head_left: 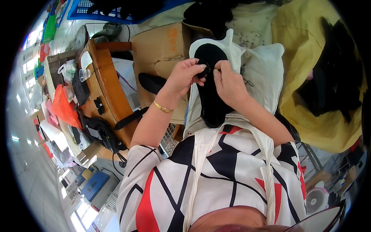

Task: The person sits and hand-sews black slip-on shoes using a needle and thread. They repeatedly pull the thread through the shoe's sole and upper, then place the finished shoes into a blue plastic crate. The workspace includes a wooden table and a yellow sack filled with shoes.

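Note:
A long black shoe-shaped piece (211, 94) lies across the white cloth (261, 65) on my lap. It looks soft, with a rounded far end. My left hand (185, 75) is closed over its middle, thumb and fingers pinching a small dark part of it. Close beside, my right hand (230, 83) is closed too, its thumb and forefinger pressed together at the piece's right edge. Whatever lies between those right fingertips is too small to make out. A thin dark loop (248, 82) rests on the cloth right of my right hand.
A cardboard box (156, 48) stands beyond my left hand, with a black sole-shaped piece (150, 82) against it. Left is a wooden table (110, 98) with an orange-red bag (65, 106). At right, a yellow cloth (288, 112) holds black pieces (332, 81). A blue basket (83, 9) sits far off.

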Motion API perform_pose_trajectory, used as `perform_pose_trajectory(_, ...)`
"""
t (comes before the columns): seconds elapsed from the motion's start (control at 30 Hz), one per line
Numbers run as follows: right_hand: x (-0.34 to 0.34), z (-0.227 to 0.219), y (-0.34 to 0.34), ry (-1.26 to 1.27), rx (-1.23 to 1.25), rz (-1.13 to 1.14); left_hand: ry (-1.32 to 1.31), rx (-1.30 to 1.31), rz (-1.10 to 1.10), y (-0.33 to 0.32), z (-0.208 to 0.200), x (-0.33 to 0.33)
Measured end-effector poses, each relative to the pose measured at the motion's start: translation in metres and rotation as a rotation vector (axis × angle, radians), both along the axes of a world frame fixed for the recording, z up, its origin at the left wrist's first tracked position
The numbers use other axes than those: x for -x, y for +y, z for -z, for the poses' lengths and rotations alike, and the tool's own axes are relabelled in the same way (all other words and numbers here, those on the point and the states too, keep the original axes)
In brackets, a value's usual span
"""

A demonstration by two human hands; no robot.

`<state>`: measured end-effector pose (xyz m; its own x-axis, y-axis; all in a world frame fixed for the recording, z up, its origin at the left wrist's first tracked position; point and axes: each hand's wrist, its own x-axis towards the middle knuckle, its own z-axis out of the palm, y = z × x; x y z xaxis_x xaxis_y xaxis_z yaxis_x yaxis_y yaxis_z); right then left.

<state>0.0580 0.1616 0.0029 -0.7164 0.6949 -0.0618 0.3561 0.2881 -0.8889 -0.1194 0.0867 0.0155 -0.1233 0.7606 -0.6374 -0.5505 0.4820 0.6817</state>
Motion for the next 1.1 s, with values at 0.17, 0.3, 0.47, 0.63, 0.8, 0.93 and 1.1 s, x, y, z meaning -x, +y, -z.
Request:
perform_pose_trajectory(0.17, 0.01, 0.0, 0.005, 0.106, 0.088, 0.024, 0.091, 0.003, -0.039, -0.001, 0.003, -0.011)
perform_pose_trajectory(0.3, 0.004, -0.014, 0.019, 0.08, -0.057, 0.001, 0.201, 0.005, -0.053, -0.005, 0.005, -0.011)
perform_pose_trajectory(0.47, 0.012, 0.001, 0.022, 0.184, -0.203, -0.009, 0.3, -0.003, 0.015, -0.003, 0.004, -0.014)
perform_pose_trajectory(0.63, 0.034, -0.009, 0.037, 0.454, 0.367, 0.132, 0.332, -0.005, -0.035, 0.002, 0.0, -0.022)
perform_pose_trajectory(0.8, -0.023, -0.022, 0.071, 0.383, 0.906, 0.061, 0.485, 0.0, 0.023, 0.003, -0.003, -0.019)
perform_pose_trajectory(0.93, -0.124, -0.003, 0.136, 0.73, 0.991, 0.467, 0.506, -0.015, 0.008, 0.001, -0.001, -0.019)
perform_pose_trajectory(1.1, -0.288, -0.024, 0.231, 1.131, 0.522, 1.262, 0.543, -0.011, 0.039, 0.005, 0.0, -0.019)
